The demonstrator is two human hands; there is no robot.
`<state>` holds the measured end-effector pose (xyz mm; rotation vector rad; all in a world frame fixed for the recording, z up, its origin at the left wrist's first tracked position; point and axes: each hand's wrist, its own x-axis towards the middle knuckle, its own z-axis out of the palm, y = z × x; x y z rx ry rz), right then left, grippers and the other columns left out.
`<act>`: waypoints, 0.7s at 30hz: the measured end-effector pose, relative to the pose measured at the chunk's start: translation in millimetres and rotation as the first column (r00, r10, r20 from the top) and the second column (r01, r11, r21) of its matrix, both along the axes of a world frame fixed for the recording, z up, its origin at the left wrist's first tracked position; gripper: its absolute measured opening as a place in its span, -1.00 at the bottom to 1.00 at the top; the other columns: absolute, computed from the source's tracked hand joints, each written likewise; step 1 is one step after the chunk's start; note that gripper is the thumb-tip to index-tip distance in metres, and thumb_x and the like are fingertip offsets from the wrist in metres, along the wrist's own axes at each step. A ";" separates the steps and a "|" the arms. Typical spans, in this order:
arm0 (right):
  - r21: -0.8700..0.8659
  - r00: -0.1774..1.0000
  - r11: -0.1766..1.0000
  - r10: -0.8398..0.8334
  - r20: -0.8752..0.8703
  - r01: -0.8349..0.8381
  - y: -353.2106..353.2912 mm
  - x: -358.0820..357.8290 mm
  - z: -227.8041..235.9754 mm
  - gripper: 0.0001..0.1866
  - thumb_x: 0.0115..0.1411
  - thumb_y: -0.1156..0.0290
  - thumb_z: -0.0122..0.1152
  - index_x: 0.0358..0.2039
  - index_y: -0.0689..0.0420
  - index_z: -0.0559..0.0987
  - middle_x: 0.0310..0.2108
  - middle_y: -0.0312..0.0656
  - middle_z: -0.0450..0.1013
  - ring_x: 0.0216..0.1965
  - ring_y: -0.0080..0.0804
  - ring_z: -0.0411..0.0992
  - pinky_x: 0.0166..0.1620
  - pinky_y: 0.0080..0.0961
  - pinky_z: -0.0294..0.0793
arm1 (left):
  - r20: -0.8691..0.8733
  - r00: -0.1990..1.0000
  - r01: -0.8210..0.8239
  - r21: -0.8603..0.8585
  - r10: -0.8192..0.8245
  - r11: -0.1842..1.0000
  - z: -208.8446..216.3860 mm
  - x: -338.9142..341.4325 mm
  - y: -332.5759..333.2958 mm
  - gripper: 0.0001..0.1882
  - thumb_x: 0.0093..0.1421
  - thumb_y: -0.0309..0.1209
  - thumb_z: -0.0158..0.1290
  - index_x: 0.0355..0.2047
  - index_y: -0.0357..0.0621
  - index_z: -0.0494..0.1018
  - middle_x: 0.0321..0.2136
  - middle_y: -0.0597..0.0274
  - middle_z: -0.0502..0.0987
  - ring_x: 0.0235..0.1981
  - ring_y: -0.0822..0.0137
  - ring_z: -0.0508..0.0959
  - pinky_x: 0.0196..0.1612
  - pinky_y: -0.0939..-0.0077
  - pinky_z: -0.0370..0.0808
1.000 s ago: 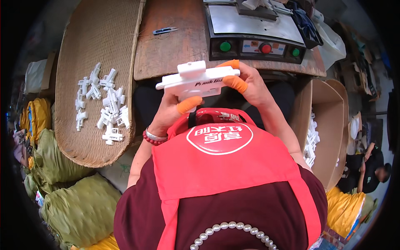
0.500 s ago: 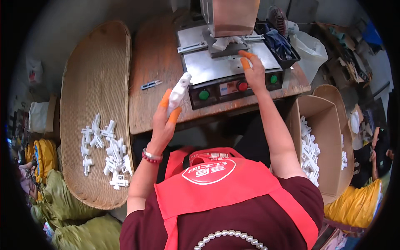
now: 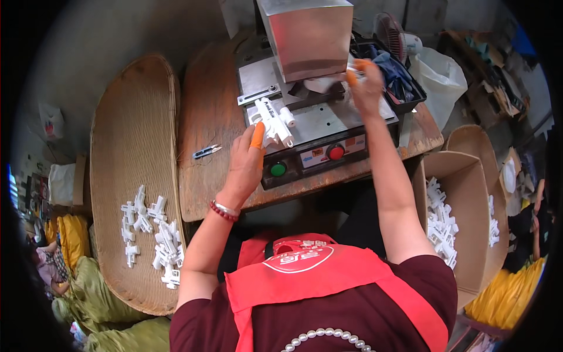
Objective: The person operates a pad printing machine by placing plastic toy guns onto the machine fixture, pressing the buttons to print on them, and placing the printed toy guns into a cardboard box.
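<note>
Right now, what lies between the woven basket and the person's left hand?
The head view shows small blue snips lying on the wooden table.

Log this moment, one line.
left hand: holds white toy pistol | right hand: blurred, beside metal press head, grip unclear | white piece: under press head

blue-handled snips (image 3: 206,152), small fan (image 3: 389,36), white plastic bag (image 3: 441,88), yellow sack (image 3: 505,295), olive-green sacks (image 3: 101,291)

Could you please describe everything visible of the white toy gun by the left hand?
The white toy gun looks plastic, with dark lettering and a short cylinder along its right side. It is slanted over the left of the metal machine top, an orange-covered finger of the left hand at its lower left.
</note>
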<state>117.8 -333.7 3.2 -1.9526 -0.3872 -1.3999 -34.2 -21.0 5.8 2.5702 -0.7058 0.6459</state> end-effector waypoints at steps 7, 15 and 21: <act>0.224 0.941 0.914 -0.327 -0.092 0.339 -85.0 -199.1 50.9 -0.63 0.10 0.72 0.05 -0.04 0.24 0.46 0.05 -0.14 0.41 0.24 -0.23 0.20 0.30 -0.37 0.06 | 0.214 0.976 -0.036 -0.061 0.049 0.997 18.3 88.5 -61.9 -0.57 0.09 -0.57 0.06 0.01 -0.33 0.37 0.05 -0.07 0.36 -0.11 -0.08 0.42 -0.06 0.17 0.40; 0.262 0.884 0.950 -0.029 -0.467 0.170 -90.7 -209.7 -21.9 -0.69 0.15 0.65 0.07 -0.05 0.26 0.49 -0.05 -0.10 0.45 0.07 -0.26 0.36 0.20 -0.43 0.20 | 0.060 0.966 -0.254 0.056 0.251 0.966 3.9 152.4 -121.0 -0.79 0.17 -0.38 -0.04 -0.22 -0.13 0.48 -0.13 0.10 0.50 -0.05 0.03 0.43 -0.04 0.12 0.35; 0.275 0.772 0.960 0.142 -0.619 0.044 -85.5 -140.0 -70.3 -0.36 0.11 0.42 0.29 0.20 0.23 0.30 0.11 -0.01 0.33 0.19 -0.24 0.22 0.24 -0.43 0.12 | -0.031 0.999 0.005 -0.095 -0.008 0.995 0.6 121.7 -85.1 -0.56 0.19 -0.26 0.01 0.06 -0.14 0.36 0.05 -0.02 0.41 0.14 -0.08 0.29 0.13 0.03 0.24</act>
